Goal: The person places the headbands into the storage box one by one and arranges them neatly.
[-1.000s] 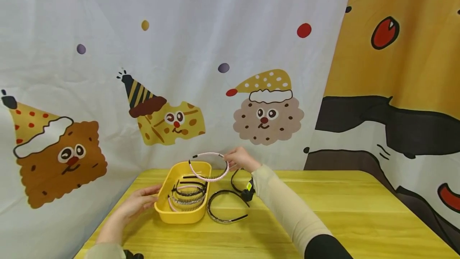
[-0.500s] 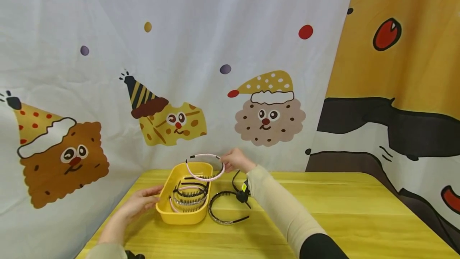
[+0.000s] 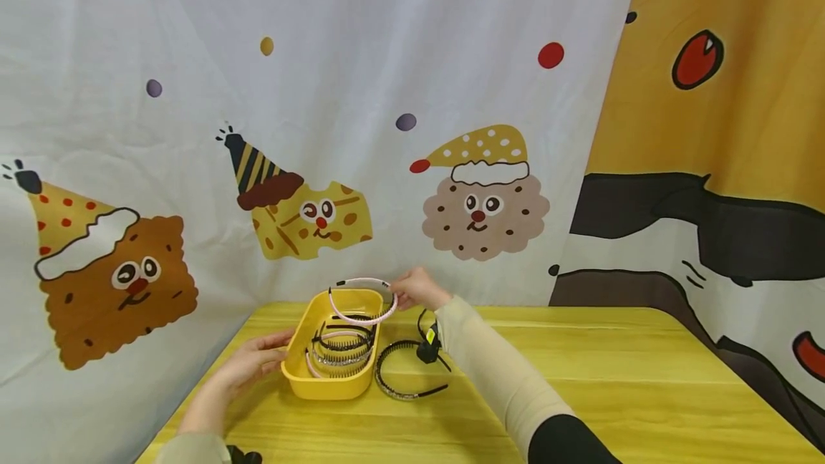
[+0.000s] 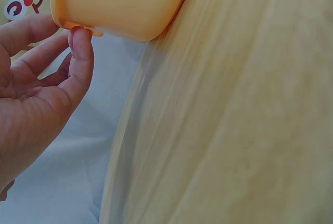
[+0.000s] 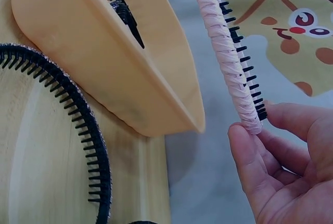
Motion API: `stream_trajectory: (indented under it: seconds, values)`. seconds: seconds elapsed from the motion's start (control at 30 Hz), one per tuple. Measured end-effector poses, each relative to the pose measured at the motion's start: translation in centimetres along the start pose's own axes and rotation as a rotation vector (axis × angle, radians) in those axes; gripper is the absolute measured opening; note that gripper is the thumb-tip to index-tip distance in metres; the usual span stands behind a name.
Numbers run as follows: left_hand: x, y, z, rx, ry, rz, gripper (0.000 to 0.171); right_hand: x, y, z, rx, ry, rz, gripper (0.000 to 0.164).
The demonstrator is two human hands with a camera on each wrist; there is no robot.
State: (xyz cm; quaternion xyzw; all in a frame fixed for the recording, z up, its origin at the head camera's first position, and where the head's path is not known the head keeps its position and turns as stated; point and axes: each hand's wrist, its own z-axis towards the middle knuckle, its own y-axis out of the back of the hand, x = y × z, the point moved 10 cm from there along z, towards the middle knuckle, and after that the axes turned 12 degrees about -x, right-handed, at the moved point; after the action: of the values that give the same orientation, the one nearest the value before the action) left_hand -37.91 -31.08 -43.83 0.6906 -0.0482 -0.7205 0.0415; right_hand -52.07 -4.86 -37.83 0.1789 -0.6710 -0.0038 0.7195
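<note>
You have one pink band in your right hand, near the middle of the head view. Your thumb and fingers pinch it by one side. It is up in the air, and in the frame it crosses the upper right corner of one yellow tub. Its black teeth show at the top of the right wrist view.

Your left hand, lower left in the frame, has its thumb and fingertips touching the tub's left rim. Those fingers are loose and nearly straight.

In the tub lies a pile of bands: black, pink and silvery. They overlap, so you can't count them all. Two more bands are on the table, just right of the tub: one black, sparkly band with teeth, and behind it one thin black band, partly hidden by the camera on your right wrist.

Across the back hangs a white cloth. You can count three funny faces with three hats at the left and middle, and four coloured dots above: two purple, one yellow, one red.
</note>
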Motion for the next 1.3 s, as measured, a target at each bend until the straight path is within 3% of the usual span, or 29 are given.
stream_trajectory:
  seconds: [0.6,0.97,1.3]
  values:
    - [-0.1,0.2,0.2,-0.015,-0.008,-0.004,0.059,0.1,-1.2,0.2,-0.029,0.007,0.006,0.022]
    - [0.0,-0.1,0.0,-0.008,0.000,0.010,0.057,-0.9,-1.7,0.2,-0.081,0.007,0.007,0.016]
    - [-0.1,0.1,0.1,-0.031,0.018,-0.006,0.057,-1.6,-2.1,0.5,-0.109,-0.044,-0.003,0.014]
